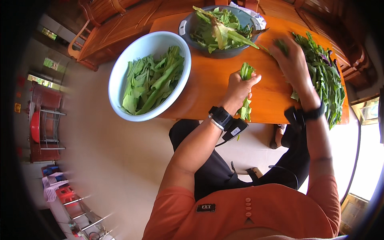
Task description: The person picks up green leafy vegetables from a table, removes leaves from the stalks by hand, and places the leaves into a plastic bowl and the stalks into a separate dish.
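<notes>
My left hand is closed around a small bunch of leafy greens, held upright above the near part of the wooden table. Leaf shows above the thumb and again below the fist. Blurred by motion, my right hand has a bit of green leaf between its fingers. Close beside it, a pile of long leafy greens lies along the table's right side. A light blue basin on the left holds flat green leaves.
At the table's far side, a dark grey basin is heaped with leaves, some yellowed and browned. A white plastic bag is behind it. Carved wooden benches flank the table. A device with a cable hangs at my left wrist.
</notes>
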`<state>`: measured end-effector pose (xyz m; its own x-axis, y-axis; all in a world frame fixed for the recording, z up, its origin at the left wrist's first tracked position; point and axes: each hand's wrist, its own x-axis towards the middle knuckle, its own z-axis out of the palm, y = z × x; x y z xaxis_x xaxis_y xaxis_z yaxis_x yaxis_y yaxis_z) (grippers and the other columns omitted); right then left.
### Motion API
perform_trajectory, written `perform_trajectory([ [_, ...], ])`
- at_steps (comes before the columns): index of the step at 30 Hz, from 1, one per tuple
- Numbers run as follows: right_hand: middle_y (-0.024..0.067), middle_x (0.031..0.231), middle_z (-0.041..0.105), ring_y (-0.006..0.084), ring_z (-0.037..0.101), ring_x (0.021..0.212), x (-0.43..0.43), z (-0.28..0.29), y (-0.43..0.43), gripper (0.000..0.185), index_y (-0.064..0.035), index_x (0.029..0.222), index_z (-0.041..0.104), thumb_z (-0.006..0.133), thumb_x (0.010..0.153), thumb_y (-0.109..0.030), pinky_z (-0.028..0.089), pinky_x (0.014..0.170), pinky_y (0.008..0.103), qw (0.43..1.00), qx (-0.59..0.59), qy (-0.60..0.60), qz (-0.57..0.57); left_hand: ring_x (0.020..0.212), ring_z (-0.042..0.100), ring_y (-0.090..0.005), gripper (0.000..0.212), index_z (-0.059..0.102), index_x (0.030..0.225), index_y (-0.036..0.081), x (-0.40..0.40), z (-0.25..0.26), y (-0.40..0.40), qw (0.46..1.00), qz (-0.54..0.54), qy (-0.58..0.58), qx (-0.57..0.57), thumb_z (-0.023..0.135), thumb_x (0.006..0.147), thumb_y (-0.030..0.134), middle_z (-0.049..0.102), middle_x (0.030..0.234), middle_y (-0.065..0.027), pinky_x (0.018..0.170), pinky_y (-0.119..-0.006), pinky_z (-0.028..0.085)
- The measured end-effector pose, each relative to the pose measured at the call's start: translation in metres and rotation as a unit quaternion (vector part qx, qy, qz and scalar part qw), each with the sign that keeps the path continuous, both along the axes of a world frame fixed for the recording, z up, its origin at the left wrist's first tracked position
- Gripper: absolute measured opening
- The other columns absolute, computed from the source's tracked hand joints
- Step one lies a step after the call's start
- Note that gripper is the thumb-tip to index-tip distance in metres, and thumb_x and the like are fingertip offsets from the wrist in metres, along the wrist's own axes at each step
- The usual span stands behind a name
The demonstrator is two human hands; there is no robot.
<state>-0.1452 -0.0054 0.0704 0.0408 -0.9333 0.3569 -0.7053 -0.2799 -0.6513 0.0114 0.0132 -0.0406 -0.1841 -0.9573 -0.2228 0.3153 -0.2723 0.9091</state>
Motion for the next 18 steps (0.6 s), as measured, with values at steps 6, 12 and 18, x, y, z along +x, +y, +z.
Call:
perform_trajectory([
  [6, 0.0225, 0.098, 0.067, 0.0337, 0.066, 0.094, 0.025, 0.017, -0.098, 0.046, 0.0069, 0.112, 0.061, 0.074, 0.081, -0.024, 0.053, 0.079, 0.0389, 0.991, -0.052, 0.029, 0.118, 0.041, 0.040, -0.0052, 0.020, 0.062, 0.082, 0.005, 0.006, -0.002, 0.001, 0.998, -0.036, 0.022, 0.034, 0.065, 0.093, 0.021, 0.045, 0.057, 0.0049, 0.038, -0.023, 0.033],
  [12, 0.0131, 0.093, 0.065, 0.0274, 0.063, 0.085, 0.106, 0.085, -0.044, 0.039, -0.0027, 0.115, 0.060, 0.069, 0.081, -0.019, 0.051, 0.074, 0.0399, 0.891, -0.415, 0.103, 0.152, 0.040, 0.037, -0.0066, 0.028, 0.059, 0.077, 0.006, 0.019, -0.001, 0.001, 0.998, -0.015, 0.053, -0.008, 0.066, 0.094, 0.027, 0.043, 0.058, 0.0054, 0.037, -0.023, 0.029],
  [18, 0.0030, 0.075, 0.055, 0.0197, 0.055, 0.064, 0.154, 0.073, 0.084, 0.024, -0.0109, 0.100, 0.060, 0.063, 0.077, -0.014, 0.045, 0.058, 0.0392, 0.794, -0.517, 0.038, 0.317, 0.050, 0.046, -0.0099, 0.031, 0.060, 0.107, 0.005, 0.027, 0.004, -0.005, 0.999, -0.016, 0.025, -0.015, 0.055, 0.102, 0.035, 0.051, 0.065, 0.0002, 0.051, -0.029, 0.043],
])
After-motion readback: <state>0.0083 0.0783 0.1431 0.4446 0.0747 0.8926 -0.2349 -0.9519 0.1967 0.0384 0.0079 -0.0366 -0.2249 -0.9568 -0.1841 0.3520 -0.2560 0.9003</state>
